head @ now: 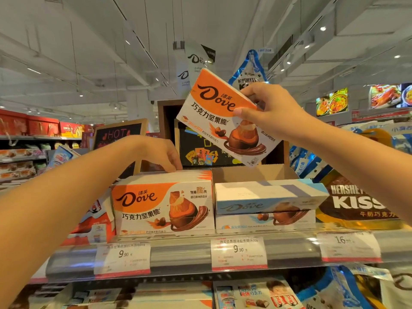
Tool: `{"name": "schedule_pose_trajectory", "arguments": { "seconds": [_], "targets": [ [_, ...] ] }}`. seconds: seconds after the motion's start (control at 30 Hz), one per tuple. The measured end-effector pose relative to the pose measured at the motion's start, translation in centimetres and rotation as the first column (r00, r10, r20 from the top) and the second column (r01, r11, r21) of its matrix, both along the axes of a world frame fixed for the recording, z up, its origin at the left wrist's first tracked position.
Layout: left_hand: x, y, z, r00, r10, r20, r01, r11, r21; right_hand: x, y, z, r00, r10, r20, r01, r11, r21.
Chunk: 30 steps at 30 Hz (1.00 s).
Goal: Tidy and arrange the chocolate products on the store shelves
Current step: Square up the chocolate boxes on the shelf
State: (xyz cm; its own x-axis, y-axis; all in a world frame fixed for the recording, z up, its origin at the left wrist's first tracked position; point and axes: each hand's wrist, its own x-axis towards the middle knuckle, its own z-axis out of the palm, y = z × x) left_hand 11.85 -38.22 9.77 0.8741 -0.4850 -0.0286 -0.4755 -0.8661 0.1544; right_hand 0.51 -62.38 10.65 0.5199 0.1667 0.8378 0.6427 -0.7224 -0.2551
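My right hand (269,108) holds an orange-and-white Dove chocolate box (220,117) tilted in the air above the top shelf, thumb on its front and fingers over its upper edge. My left hand (160,153) reaches over the row of orange Dove boxes (162,204) on the shelf, fingertips touching the back of their tops. To the right of that row lie blue Dove boxes (267,197), one flat on top of the others, in front of an open cardboard tray (252,172).
Hershey's Kisses bags (347,204) stand right of the blue boxes, Kinder packs (95,221) on the left. Price tags (238,252) line the shelf rail (185,253). More chocolate packs (256,295) fill the shelf below. A hanging Hershey's bag (249,74) is behind the raised box.
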Motion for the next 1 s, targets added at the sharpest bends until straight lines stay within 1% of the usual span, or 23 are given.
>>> {"name": "schedule_pose_trajectory", "arguments": {
  "seconds": [0.03, 0.1, 0.17, 0.2, 0.23, 0.3, 0.37, 0.43, 0.47, 0.53, 0.63, 0.7, 0.73, 0.8, 0.9, 1.0],
  "targets": [
    [0.0, -0.3, 0.0, 1.000, 0.008, -0.003, -0.008, 1.000, 0.025, -0.1, -0.1, 0.0, 1.000, 0.003, 0.001, -0.003, 1.000, 0.000],
    [-0.3, -0.7, 0.0, 0.999, -0.005, 0.035, 0.000, 0.992, 0.128, -0.2, -0.5, 0.1, 1.000, 0.013, 0.007, -0.014, 1.000, 0.009],
    [-1.2, -0.9, 0.1, 0.991, -0.037, 0.129, 0.009, 0.978, 0.210, -0.5, -1.0, 0.3, 1.000, 0.012, 0.027, -0.012, 1.000, 0.024],
    [-1.6, -0.8, 0.4, 0.977, -0.058, 0.204, 0.017, 0.980, 0.201, -0.6, -1.2, 0.5, 0.999, 0.009, 0.045, -0.011, 0.999, 0.036],
    [-2.2, -0.6, 0.8, 0.957, -0.062, 0.282, 0.020, 0.988, 0.151, -0.6, -1.5, 0.6, 0.998, 0.007, 0.070, -0.010, 0.998, 0.055],
    [-3.4, -0.3, 1.9, 0.903, -0.029, 0.428, 0.043, 0.999, -0.022, -0.7, -2.0, 0.9, 0.989, -0.008, 0.150, -0.008, 0.994, 0.106],
    [-4.5, -0.6, 2.9, 0.833, 0.013, 0.554, 0.109, 0.976, -0.187, -0.8, -2.2, 1.1, 0.967, -0.008, 0.253, -0.042, 0.981, 0.189],
    [-5.8, -1.9, 3.4, 0.774, 0.040, 0.632, 0.208, 0.927, -0.313, -1.1, -2.3, 1.4, 0.941, 0.006, 0.337, -0.103, 0.957, 0.270],
    [-6.6, -2.8, 3.6, 0.754, 0.049, 0.655, 0.252, 0.899, -0.358, -1.3, -2.4, 1.6, 0.926, -0.002, 0.378, -0.118, 0.949, 0.294],
    [-7.9, -4.7, 3.5, 0.737, 0.023, 0.675, 0.320, 0.868, -0.379, -1.7, -2.5, 1.9, 0.894, -0.027, 0.448, -0.133, 0.937, 0.323],
    [-8.5, -7.1, 2.3, 0.727, -0.058, 0.684, 0.373, 0.870, -0.322, -2.6, -3.1, 2.4, 0.853, -0.071, 0.517, -0.120, 0.938, 0.325],
    [-8.3, -8.4, 0.9, 0.685, -0.075, 0.724, 0.399, 0.871, -0.287, -3.4, -3.7, 2.7, 0.836, -0.101, 0.540, -0.093, 0.943, 0.320],
    [-8.2, -9.0, 0.3, 0.665, -0.090, 0.742, 0.414, 0.871, -0.266, -3.7, -4.0, 2.8, 0.834, -0.110, 0.541, -0.085, 0.943, 0.322],
    [-8.2, -10.2, -0.9, 0.650, -0.137, 0.747, 0.442, 0.868, -0.225, -4.1, -4.5, 2.7, 0.834, -0.133, 0.535, -0.058, 0.944, 0.326],
    [-8.6, -11.8, -1.8, 0.664, -0.197, 0.721, 0.470, 0.860, -0.198, -4.1, -4.6, 2.4, 0.858, -0.128, 0.497, -0.047, 0.945, 0.324],
    [-8.9, -12.8, -2.1, 0.655, -0.228, 0.720, 0.504, 0.842, -0.192, -4.1, -4.1, 2.0, 0.872, -0.124, 0.474, -0.036, 0.948, 0.316]
  ]
}}
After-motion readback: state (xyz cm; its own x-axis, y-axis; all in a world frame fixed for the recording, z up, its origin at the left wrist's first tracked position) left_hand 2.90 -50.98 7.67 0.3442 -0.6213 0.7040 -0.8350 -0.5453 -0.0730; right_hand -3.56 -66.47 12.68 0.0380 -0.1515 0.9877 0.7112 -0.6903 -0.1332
